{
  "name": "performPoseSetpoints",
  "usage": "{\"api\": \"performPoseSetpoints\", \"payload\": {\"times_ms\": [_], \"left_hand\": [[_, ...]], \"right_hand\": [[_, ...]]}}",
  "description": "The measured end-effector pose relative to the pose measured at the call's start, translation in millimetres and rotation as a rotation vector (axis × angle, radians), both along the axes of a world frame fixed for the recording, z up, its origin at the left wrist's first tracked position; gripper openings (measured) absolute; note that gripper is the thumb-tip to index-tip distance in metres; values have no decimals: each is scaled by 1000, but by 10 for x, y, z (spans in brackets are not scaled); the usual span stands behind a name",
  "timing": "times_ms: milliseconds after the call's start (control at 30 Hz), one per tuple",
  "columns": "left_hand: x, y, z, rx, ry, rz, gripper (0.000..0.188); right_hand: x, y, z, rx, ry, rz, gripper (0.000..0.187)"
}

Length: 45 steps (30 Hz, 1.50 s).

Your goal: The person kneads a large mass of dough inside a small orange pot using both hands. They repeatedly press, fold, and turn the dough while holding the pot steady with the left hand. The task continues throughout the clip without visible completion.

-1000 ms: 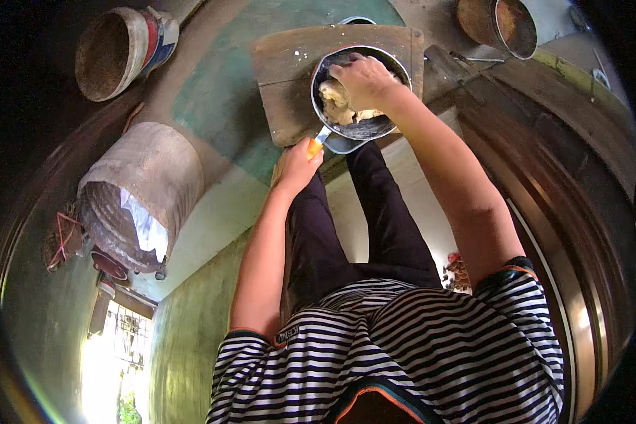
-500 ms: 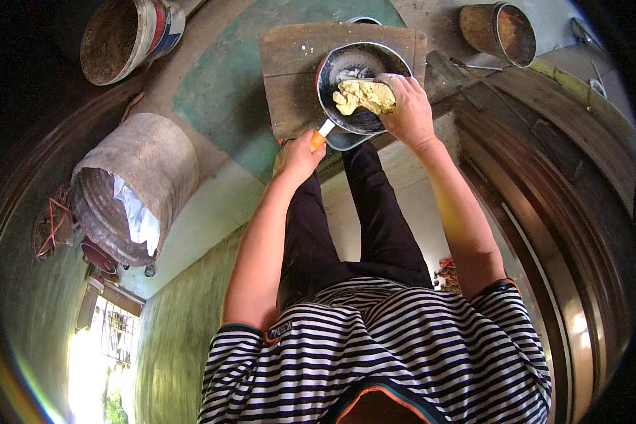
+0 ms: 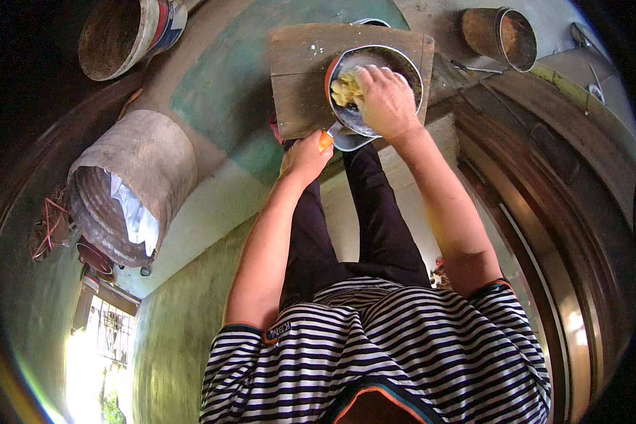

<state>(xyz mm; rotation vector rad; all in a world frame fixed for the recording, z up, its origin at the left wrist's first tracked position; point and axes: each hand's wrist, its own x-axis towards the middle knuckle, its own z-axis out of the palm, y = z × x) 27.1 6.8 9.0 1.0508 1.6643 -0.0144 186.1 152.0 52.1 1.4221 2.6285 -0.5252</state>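
A dark frying pan with an orange outside and a white dusting inside sits on a wooden board. My left hand is wrapped round its orange handle, at the near left of the pan. Inside the pan lies a lumpy, pale yellow dough. My right hand reaches over the pan with bent fingers, gripping the dough's right side; the palm and part of the lump are hidden beneath it.
Just under the board's near edge, the rim of a metal basin shows. A large grey drum with white cloth inside lies tipped at left. Buckets stand at the far left and far right. Boards run along the right.
My right hand has turned palm down, bringing the dough from above the pan down into it and over to the left side. Pan and board appear slightly farther right. My left hand keeps the handle.
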Motion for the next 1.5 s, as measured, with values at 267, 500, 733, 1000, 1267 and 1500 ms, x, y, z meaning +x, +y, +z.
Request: {"api": "performPoseSetpoints", "payload": {"times_ms": [267,500,733,1000,1267,1500], "left_hand": [[-71,75,96,-48,-12,-17,32],[-66,64,73,-33,1,-32,31],[-113,105,57,-10,10,-73,27],[-170,214,82,18,0,-124,28],[-183,152,1,53,-62,-76,25],[-189,201,35,31,-5,-148,27]], "right_hand": [[59,-20,305,-154,-252,83,40],[-18,-110,181,-18,-121,38,35],[246,-89,-232,197,192,114,25],[173,-22,-599,77,123,213,26],[128,218,-902,-77,87,327,32],[97,280,-1062,-144,135,272,35]]}}
